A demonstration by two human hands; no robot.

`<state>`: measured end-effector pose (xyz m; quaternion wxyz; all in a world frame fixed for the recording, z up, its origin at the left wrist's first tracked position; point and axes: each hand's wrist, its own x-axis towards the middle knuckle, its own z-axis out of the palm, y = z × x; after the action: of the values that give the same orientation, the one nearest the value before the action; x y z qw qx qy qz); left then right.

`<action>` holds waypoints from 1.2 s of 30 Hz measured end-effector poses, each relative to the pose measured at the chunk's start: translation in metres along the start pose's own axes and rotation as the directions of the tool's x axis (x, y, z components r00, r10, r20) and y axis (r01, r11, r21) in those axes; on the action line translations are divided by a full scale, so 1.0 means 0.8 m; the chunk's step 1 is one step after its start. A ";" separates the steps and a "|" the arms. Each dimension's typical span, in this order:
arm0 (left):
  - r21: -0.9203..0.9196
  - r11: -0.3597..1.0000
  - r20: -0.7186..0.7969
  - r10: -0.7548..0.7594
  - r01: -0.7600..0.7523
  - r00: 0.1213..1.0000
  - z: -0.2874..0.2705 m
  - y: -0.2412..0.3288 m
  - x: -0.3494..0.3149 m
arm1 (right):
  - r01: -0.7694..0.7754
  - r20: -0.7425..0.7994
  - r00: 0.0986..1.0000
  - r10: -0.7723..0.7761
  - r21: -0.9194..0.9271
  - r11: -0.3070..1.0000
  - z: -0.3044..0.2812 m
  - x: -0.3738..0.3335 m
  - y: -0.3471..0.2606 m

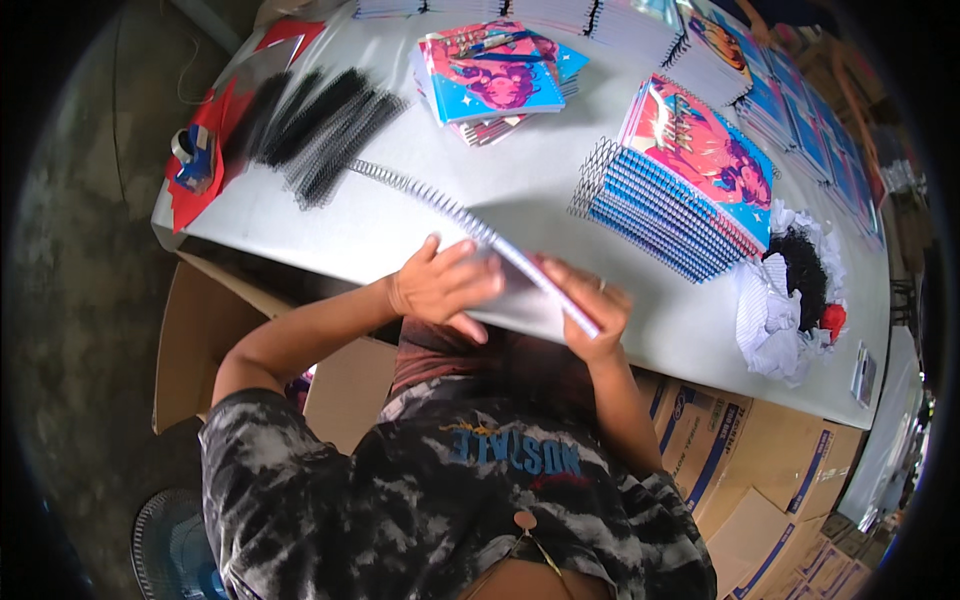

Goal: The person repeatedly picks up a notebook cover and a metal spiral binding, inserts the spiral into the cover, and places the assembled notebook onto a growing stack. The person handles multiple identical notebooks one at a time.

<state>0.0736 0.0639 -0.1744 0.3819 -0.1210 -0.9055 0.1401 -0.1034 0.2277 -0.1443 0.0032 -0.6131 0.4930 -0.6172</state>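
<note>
Gripping the notebook [545, 285] above the surface [320, 242] edge: right hand [598, 308], fingers closed. Left hand [445, 285]: fingers extended near the coil [430, 199]. Black spirals [325, 130] lie left; stacked notebooks [700, 160] and crumpled white material [765, 315], right.

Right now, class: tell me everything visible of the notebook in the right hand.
The notebook looks thin and papery, held nearly edge-on at the white table, its pale edge slanting down rightward. A grey, springlike coil juts past its upper-left end; blur hides any threading. The right hand grips its lower-right end; the left hand is open beside it, contact unclear.
</note>
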 end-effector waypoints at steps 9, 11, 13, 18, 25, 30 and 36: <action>-0.302 0.928 0.122 -0.190 0.219 0.974 -0.003 0.020 0.022 | -0.020 0.001 1.000 0.020 -0.014 1.000 0.009 0.001 -0.006; -0.020 1.000 -0.075 -0.016 0.014 0.997 -0.006 0.007 0.020 | 0.022 -0.010 1.000 -0.023 -0.010 1.000 0.012 0.004 -0.004; 0.070 0.983 -0.288 -0.141 0.168 0.947 -0.026 -0.038 0.096 | -0.007 0.065 0.998 0.010 -0.048 0.999 0.008 0.002 -0.011; -0.284 0.932 0.005 -0.234 0.226 0.972 0.021 0.034 0.011 | -0.080 -0.022 0.997 0.080 0.009 0.997 0.014 0.002 -0.001; 0.046 0.917 -0.221 -0.377 0.396 0.899 -0.025 -0.025 0.121 | 0.019 0.065 0.998 -0.017 -0.029 0.999 0.025 0.002 -0.010; -0.004 0.999 -0.156 -0.039 0.039 0.987 -0.002 0.015 0.074 | -0.032 0.007 0.999 0.032 -0.026 0.999 0.024 0.003 -0.005; -0.371 0.871 0.009 -0.344 0.322 0.939 0.041 0.046 0.035 | -0.131 -0.070 0.989 0.133 0.042 0.991 0.027 0.001 -0.003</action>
<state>0.0348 0.1020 -0.1910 0.3967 -0.0366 -0.9114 -0.1030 -0.0856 0.2155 -0.1475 0.0374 -0.5560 0.5209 -0.6466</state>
